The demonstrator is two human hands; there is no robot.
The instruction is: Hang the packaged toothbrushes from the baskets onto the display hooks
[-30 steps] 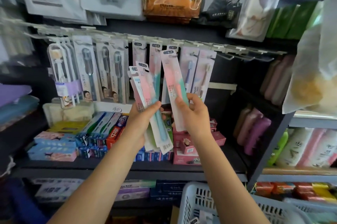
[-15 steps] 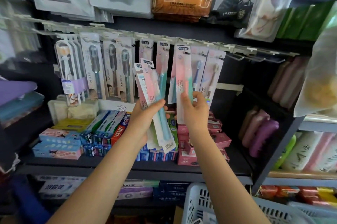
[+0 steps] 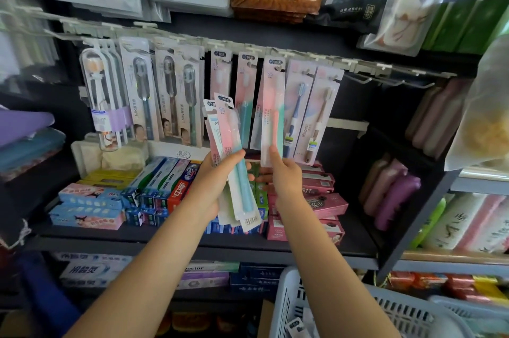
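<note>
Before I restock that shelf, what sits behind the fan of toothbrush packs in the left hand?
Behind the fan of toothbrush packs, gripped by the left hand, show toothpaste boxes and one hanging pink-teal pack. The boxes directly behind the fan are covered.

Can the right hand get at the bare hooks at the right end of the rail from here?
Probably yes. The bare hooks stick out with nothing hanging in front. But the right hand is touching the foot of a pink toothbrush pack, so it would have to leave that first.
</note>
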